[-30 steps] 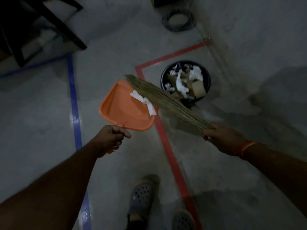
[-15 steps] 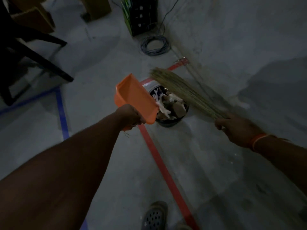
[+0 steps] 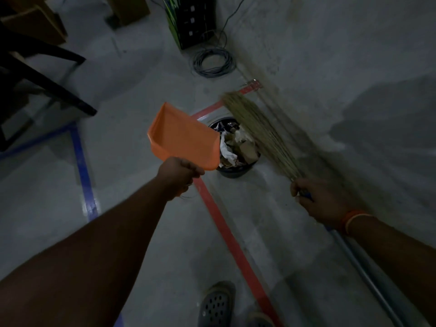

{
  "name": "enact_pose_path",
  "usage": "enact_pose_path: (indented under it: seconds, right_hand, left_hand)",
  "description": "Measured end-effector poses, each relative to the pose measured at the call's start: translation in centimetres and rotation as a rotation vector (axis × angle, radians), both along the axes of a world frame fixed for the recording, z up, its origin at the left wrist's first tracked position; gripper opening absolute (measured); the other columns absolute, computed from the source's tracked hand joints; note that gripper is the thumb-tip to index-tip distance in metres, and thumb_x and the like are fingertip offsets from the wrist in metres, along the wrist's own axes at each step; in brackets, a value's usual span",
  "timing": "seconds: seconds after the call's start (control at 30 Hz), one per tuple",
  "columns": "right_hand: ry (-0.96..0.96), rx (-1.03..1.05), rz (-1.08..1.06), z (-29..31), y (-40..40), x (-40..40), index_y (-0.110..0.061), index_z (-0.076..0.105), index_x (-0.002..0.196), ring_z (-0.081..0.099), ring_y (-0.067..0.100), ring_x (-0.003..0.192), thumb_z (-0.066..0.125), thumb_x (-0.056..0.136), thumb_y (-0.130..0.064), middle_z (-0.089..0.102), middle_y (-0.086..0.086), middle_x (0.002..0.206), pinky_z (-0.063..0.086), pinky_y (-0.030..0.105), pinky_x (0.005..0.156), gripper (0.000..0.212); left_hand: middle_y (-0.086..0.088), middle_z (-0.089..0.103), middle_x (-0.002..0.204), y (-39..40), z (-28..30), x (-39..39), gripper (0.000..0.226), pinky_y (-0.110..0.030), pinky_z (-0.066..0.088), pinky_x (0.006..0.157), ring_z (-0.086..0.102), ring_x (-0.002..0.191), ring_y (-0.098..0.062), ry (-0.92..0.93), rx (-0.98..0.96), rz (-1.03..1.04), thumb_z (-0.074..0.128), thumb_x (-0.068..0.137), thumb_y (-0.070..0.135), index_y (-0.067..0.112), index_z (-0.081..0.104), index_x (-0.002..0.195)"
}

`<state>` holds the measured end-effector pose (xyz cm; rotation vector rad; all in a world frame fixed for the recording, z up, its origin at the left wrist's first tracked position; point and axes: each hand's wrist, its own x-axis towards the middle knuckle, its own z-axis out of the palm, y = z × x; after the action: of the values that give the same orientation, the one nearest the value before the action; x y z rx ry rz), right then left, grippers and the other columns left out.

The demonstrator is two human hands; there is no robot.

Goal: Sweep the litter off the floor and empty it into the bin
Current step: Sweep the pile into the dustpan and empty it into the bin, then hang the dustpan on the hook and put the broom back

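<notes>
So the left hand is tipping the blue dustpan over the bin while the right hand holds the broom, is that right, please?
Not quite: the dustpan is orange, not blue; the only blue nearby is tape on the floor. The rest stands in the head view: the left hand grips it tilted over the bin, which holds paper litter, while the right hand holds the broom.

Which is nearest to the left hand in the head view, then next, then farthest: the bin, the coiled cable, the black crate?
From the left hand, which grips the orange dustpan:
1. Bin, just to its right.
2. Coiled cable, well beyond the bin.
3. Black crate, farthest, at the top edge.
</notes>
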<state>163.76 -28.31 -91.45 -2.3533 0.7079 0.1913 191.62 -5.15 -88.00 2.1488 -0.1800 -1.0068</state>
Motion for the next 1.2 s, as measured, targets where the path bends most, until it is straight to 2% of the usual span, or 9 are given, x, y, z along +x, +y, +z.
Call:
enact_pose_path:
  seconds: [0.03, 0.1, 0.2, 0.37, 0.5, 0.63, 0.8, 0.9, 1.2]
  right_hand:
    - [-0.014, 0.065, -0.026, 0.3, 0.8, 0.0, -0.033, 0.054, 0.085, 0.047, 0.004, 0.063, 0.061, 0.090, -0.010, 0.053, -0.010, 0.078, 0.038, 0.021, 0.061, 0.025]
    - [-0.046, 0.175, -0.095, 1.2, 2.2, -0.1, -0.032, 0.054, 0.085, 0.048, 0.007, 0.059, 0.057, 0.093, -0.009, 0.054, -0.007, 0.077, 0.041, 0.024, 0.055, 0.025]
    - [-0.069, 0.320, -0.237, 2.8, 3.9, -0.8, -0.024, 0.057, 0.088, 0.053, 0.022, 0.057, 0.054, 0.095, -0.008, 0.057, 0.012, 0.082, 0.048, 0.031, 0.048, 0.017]
    - [-0.091, 0.418, -0.322, 6.3, 5.7, -3.4, -0.028, 0.058, 0.090, 0.057, 0.020, 0.059, 0.056, 0.095, -0.010, 0.059, 0.006, 0.088, 0.051, 0.030, 0.049, 0.019]
    - [-0.078, 0.465, -0.321, 12.7, 6.2, -6.1, -0.027, 0.060, 0.093, 0.056, 0.020, 0.060, 0.057, 0.095, -0.011, 0.058, 0.006, 0.088, 0.051, 0.031, 0.049, 0.017]
    - [-0.048, 0.486, -0.303, 21.0, 6.7, -9.1, -0.024, 0.062, 0.097, 0.059, 0.016, 0.060, 0.057, 0.096, -0.016, 0.060, 0.008, 0.088, 0.053, 0.030, 0.050, 0.010]
    - [-0.073, 0.590, -0.278, 28.3, 7.7, -12.8, -0.021, 0.060, 0.097, 0.057, 0.022, 0.058, 0.058, 0.095, -0.013, 0.054, 0.009, 0.086, 0.049, 0.031, 0.048, 0.009]
    - [-0.115, 0.582, -0.305, 31.5, 8.9, -15.4, -0.022, 0.062, 0.096, 0.056, 0.021, 0.057, 0.058, 0.095, -0.013, 0.055, 0.006, 0.081, 0.049, 0.031, 0.048, 0.010]
    - [-0.252, 0.557, -0.364, 39.1, 14.6, -23.2, -0.009, 0.058, 0.101, 0.054, 0.019, 0.053, 0.058, 0.095, -0.007, 0.053, 0.006, 0.077, 0.048, 0.032, 0.047, 0.006]
  left_hand:
    - [-0.004, 0.064, 0.059, 0.2, 0.0, -0.6, 0.027, -0.019, 0.030, 0.034, 0.042, 0.034, -0.007, 0.015, -0.030, 0.016, 0.048, 0.092, -0.011, -0.002, 0.073, 0.088]
    - [0.005, 0.059, 0.047, 0.7, -0.1, -1.6, 0.028, -0.018, 0.028, 0.032, 0.040, 0.031, -0.004, 0.047, -0.086, 0.033, 0.044, 0.093, -0.012, -0.004, 0.071, 0.094]
    - [-0.002, 0.054, 0.048, 1.5, 0.1, -3.7, 0.032, -0.019, 0.027, 0.034, 0.039, 0.034, -0.009, 0.054, -0.175, 0.060, 0.042, 0.092, -0.012, -0.002, 0.072, 0.093]
    - [-0.002, 0.041, 0.044, 2.8, 2.8, -8.8, 0.040, -0.017, 0.023, 0.039, 0.032, 0.035, -0.012, 0.047, -0.332, 0.159, 0.038, 0.087, -0.015, 0.004, 0.074, 0.087]
    - [-0.003, 0.043, 0.044, 3.9, 8.8, -13.4, 0.039, -0.017, 0.023, 0.043, 0.030, 0.036, -0.013, 0.045, -0.426, 0.203, 0.038, 0.087, -0.017, -0.001, 0.073, 0.091]
    - [-0.005, 0.044, 0.045, 4.7, 16.5, -18.4, 0.036, -0.014, 0.025, 0.038, 0.033, 0.034, -0.008, 0.039, -0.458, 0.191, 0.038, 0.088, -0.018, -0.006, 0.071, 0.095]
    - [-0.006, 0.042, 0.049, 5.4, 24.5, -25.1, 0.036, -0.014, 0.024, 0.039, 0.031, 0.036, -0.010, 0.052, -0.512, 0.228, 0.039, 0.091, -0.015, 0.000, 0.072, 0.094]
    - [-0.006, 0.041, 0.048, 6.5, 27.7, -28.5, 0.037, -0.014, 0.024, 0.039, 0.031, 0.037, -0.011, 0.046, -0.528, 0.230, 0.041, 0.092, -0.014, 0.003, 0.073, 0.092]
    - [-0.005, 0.041, 0.046, 10.4, 34.6, -35.0, 0.033, -0.014, 0.025, 0.038, 0.032, 0.035, -0.008, 0.044, -0.608, 0.157, 0.036, 0.090, -0.018, -0.008, 0.068, 0.096]
